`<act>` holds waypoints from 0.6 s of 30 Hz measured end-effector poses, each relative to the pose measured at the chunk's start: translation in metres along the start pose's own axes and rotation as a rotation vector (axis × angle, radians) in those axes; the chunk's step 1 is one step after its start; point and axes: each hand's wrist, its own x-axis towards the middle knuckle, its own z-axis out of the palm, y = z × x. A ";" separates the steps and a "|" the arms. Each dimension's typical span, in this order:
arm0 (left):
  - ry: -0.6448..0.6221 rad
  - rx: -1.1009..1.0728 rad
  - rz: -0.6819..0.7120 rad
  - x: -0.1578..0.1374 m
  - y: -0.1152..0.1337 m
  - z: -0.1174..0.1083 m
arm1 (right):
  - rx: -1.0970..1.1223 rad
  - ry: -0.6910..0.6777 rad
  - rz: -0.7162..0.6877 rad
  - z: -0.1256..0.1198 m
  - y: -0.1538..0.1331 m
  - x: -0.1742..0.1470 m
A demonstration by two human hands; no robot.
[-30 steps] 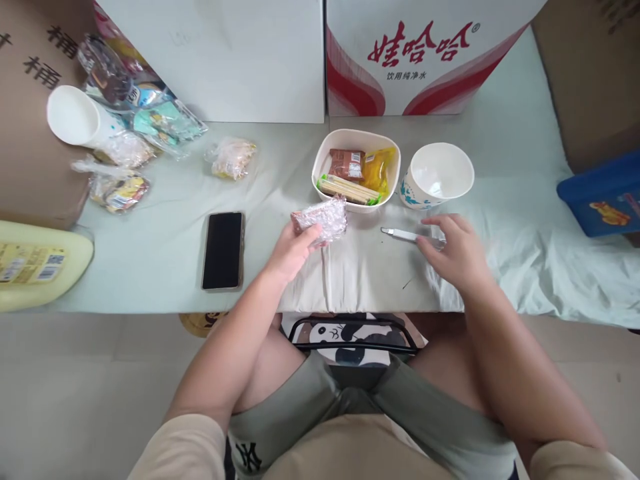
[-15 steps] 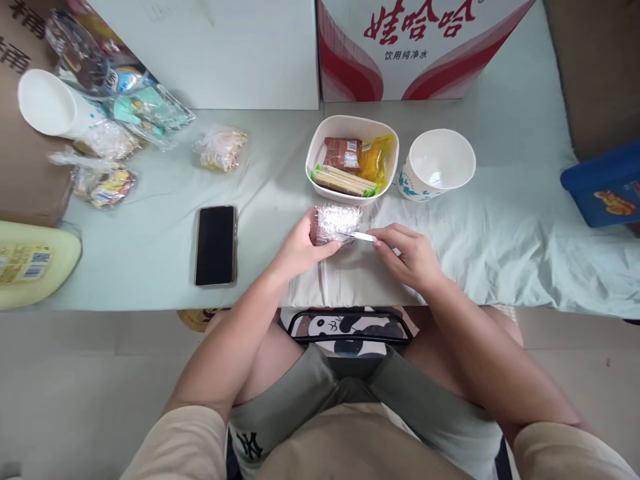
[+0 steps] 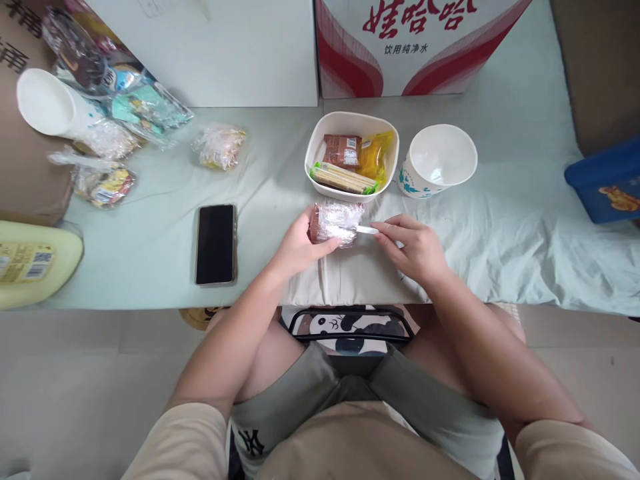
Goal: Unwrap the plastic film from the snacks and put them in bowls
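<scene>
My left hand [image 3: 305, 241] grips the left end of a brown packet wrapped in shiny clear film [image 3: 336, 223], thumb along its near edge. In my right hand [image 3: 413, 247] is a small knife with a slim white handle [image 3: 367, 229], pinched between thumb and fingers. Its tip meets the right part of the wrapping; the blade cannot be made out there. Just beyond the packet stands a white square bowl [image 3: 311, 143] with a brown packet [image 3: 342, 151], a yellow packet [image 3: 376, 157] and a bundle of wrapped sticks [image 3: 343, 178] inside.
A paper cup [image 3: 440, 160] stands right of the bowl. To the left lie a phone [image 3: 215, 245] and a plastic-wrapped bundle [image 3: 220, 147]. Boxes [image 3: 415, 53] line the back; a yellow jug [image 3: 40, 263] and a blue container [image 3: 607, 183] flank the cloth-covered table [image 3: 270, 193].
The knife has shifted a little to the right and up, its tip now nearer the packet's right end. My left hand still holds the packet in nearly the same place.
</scene>
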 end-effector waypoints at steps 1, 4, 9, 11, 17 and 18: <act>0.005 -0.048 -0.004 0.001 -0.001 -0.002 | -0.006 0.000 0.016 -0.003 0.003 0.000; 0.024 -0.146 -0.023 0.004 -0.002 -0.007 | -0.043 0.003 0.069 -0.014 0.015 -0.002; 0.014 -0.176 -0.019 0.005 -0.002 -0.008 | -0.158 0.042 0.217 -0.030 0.039 -0.005; -0.024 -0.113 -0.009 0.003 -0.002 -0.005 | -0.214 0.050 0.266 -0.031 0.048 -0.005; -0.095 0.340 0.032 -0.005 0.001 0.004 | -0.345 0.094 0.301 -0.024 0.056 -0.004; -0.076 0.404 0.060 -0.005 0.002 0.005 | -0.348 0.121 0.285 -0.022 0.054 -0.003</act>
